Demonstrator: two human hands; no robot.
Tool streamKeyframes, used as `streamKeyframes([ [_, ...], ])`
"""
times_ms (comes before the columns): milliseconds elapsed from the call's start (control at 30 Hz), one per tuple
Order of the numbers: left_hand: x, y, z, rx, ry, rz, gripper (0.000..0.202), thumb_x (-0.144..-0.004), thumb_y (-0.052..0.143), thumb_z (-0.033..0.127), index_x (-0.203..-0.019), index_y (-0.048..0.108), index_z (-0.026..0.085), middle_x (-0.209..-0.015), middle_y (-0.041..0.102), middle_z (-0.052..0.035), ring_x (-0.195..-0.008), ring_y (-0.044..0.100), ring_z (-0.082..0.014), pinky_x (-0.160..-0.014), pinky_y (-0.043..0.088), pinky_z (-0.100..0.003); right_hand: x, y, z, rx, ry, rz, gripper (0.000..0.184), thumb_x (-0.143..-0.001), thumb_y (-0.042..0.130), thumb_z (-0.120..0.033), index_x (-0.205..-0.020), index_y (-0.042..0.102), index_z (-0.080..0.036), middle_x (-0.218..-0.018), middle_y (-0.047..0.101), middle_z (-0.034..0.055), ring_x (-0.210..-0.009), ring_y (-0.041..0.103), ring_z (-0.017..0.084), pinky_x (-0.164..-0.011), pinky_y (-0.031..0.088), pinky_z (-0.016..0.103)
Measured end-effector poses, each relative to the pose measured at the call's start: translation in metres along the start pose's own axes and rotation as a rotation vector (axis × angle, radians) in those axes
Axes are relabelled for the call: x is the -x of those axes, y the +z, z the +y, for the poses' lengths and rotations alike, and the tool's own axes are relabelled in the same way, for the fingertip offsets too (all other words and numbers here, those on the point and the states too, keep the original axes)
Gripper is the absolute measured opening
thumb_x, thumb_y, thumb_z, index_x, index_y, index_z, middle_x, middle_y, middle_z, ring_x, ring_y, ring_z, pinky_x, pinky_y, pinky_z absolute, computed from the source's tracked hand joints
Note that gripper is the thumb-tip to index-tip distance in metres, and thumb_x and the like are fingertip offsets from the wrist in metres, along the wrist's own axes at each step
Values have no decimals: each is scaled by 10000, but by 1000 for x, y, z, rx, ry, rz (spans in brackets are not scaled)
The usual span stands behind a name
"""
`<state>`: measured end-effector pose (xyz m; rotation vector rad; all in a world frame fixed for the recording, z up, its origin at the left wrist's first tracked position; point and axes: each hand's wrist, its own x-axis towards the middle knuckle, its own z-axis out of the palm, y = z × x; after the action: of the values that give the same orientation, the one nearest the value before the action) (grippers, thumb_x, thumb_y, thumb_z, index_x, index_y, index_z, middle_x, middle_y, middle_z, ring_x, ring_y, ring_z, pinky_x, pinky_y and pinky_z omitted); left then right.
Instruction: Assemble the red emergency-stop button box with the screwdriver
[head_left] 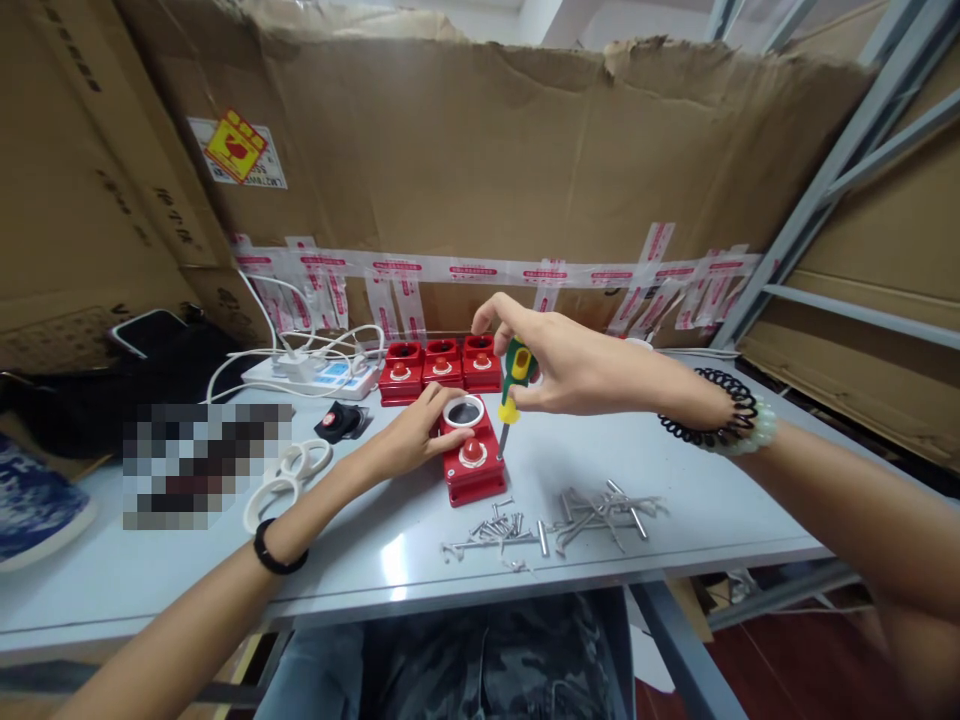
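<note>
A red box-shaped unit (pixel 477 487) with a red dome and a white ring around a dark round window lies on the table before me. My left hand (pixel 424 435) grips its left side, thumb on top near the dome. In my right hand (pixel 536 350) is a screwdriver (pixel 515 385) with a green and yellow handle, held nearly upright. Its tip meets the unit's right front corner, at a screw. Several similar red units (pixel 442 372) stand in a row behind. Loose screws (pixel 506 525) and a heap of thin metal pieces (pixel 607 512) lie in front.
A white power strip (pixel 315 375) with tangled cables sits at the back left. White rings (pixel 285 478) and a small black part (pixel 341 422) lie left of my left hand. Cardboard (pixel 480 150) walls the back; a metal rack (pixel 817 180) stands at right.
</note>
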<state>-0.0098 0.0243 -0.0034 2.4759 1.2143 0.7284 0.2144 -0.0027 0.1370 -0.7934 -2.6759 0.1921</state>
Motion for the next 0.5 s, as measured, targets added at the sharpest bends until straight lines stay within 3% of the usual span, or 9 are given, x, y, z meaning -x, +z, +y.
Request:
streamKeyframes([
  [167,-1,0,0,-13,1,4,390,-907,507,444,-1224,433,231,-1088,465,-53,-964,519,-217,-863,445,-369,-3,6,2,54,54,85,157,-813,535,-219,-957,492,-175,-938,597,60,-812,520,174,-712,405,325],
  [333,0,-1,0,-7,5,-4,396,-908,508,445,-1233,430,234,-1112,471,-56,-965,520,-216,-857,448,-364,-3,11,2,-12,-5,75,265,-733,559,-161,-982,468,-177,-995,579,69,-847,513,175,-724,404,315],
  [500,0,-1,1,-2,0,10,385,-903,513,442,-1228,434,250,-1097,471,-56,-969,526,-225,-870,449,-387,-4,10,0,20,64,126,142,-774,495,-173,-915,478,-184,-873,586,41,-756,500,162,-682,379,315],
])
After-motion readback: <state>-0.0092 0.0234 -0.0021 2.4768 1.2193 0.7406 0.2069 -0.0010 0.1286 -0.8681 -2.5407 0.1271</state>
